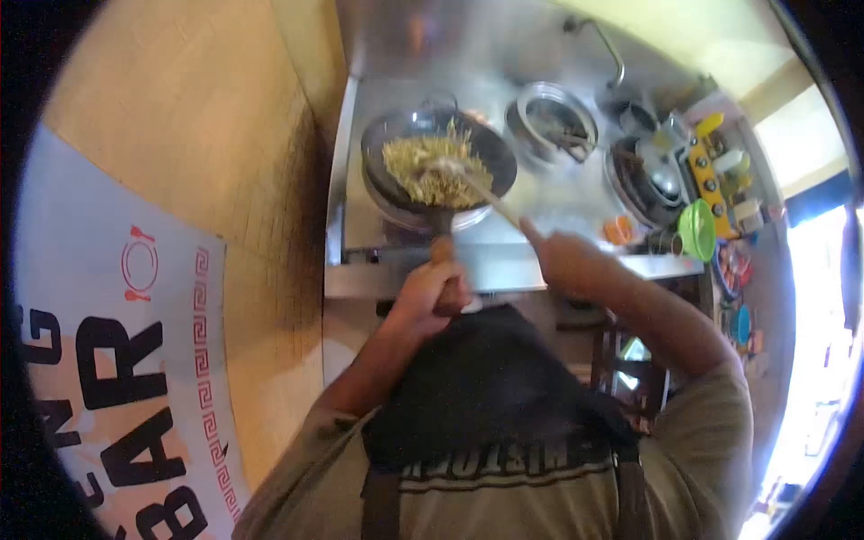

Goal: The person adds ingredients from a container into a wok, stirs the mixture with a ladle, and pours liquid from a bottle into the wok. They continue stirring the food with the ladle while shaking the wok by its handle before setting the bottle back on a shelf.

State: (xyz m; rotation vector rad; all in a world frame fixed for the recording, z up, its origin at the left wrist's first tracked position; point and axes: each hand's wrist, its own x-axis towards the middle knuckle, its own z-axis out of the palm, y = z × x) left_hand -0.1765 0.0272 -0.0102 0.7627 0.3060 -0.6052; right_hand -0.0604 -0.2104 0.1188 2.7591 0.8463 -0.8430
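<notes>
head view: left fingers [434, 286] wrap the wok handle [442, 247]; right fingers [551, 256] grip the ladle [490, 200] in noodles [418, 162].

A commercial restaurant kitchen. A steel cooking range [549, 202] holds a wok of noodles [438, 162] and further burners with pots [551, 121], backed by a steel splash wall. A printed banner [117, 360] reading "BAR" hangs alongside.

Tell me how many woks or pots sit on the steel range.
3: the wok of noodles at the left, its handle in the left hand; a steel pot in the middle; a dark wok at the right. Clutter may hide more.
</notes>
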